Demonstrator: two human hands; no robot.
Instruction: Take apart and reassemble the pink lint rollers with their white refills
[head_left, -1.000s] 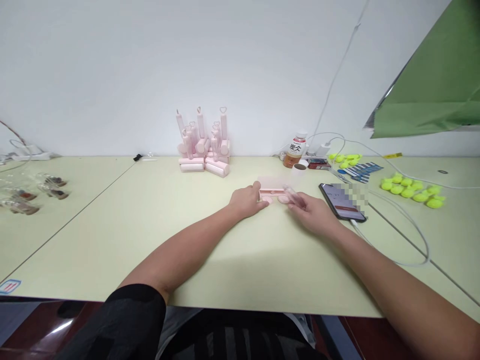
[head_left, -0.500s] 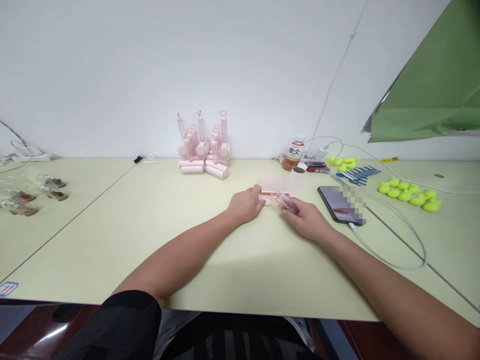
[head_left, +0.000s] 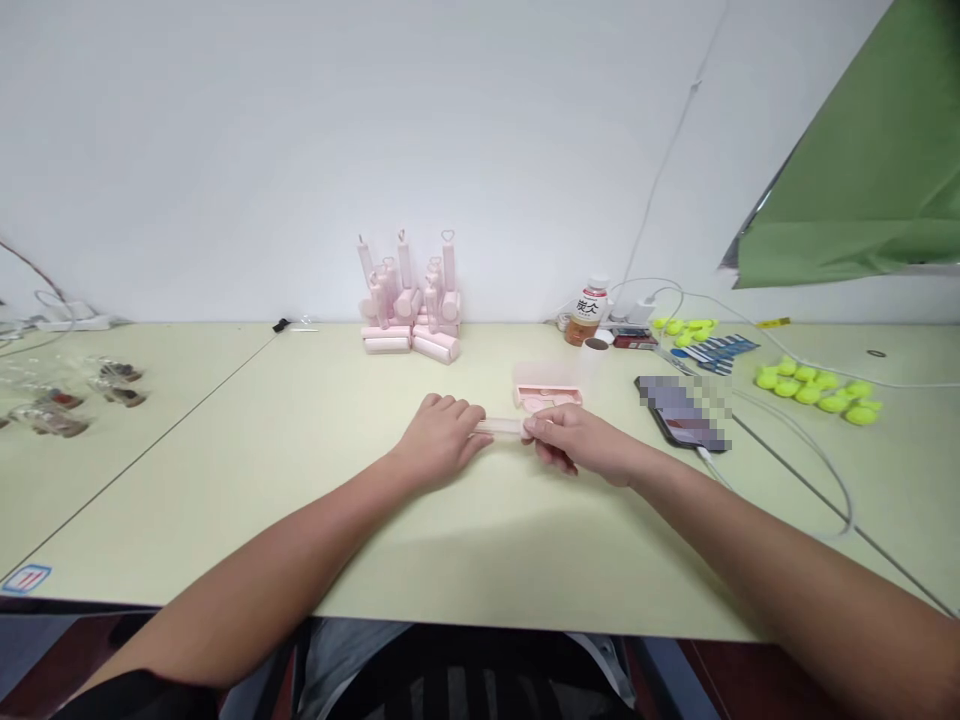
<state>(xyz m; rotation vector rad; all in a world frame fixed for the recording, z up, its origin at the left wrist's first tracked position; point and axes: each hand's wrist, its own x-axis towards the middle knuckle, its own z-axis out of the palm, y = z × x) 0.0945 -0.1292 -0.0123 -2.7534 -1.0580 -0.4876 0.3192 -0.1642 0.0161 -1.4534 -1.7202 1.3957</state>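
Between my two hands lies a slim clear, pale pink tube, held level just over the table. My left hand is closed around its left end. On the other end, the thumb and fingers of my right hand pinch the tube's pink tip. Right behind them stands an open pink case with its see-through lid raised; a pink part shows at its front, partly hidden by my right hand. Farther back, a group of closed pink cases is stacked, with upright tubes topped by heart-shaped loops.
A phone on a charging cable lies right of my right hand. Beyond are a labelled bottle, a white cylinder, yellow-green pieces in rows and blue packets. Bagged items lie far left.
My left hand has let go of the open case and moved left and nearer, onto the tube. The right hand has shifted slightly left, bringing the tube level in front of the case.
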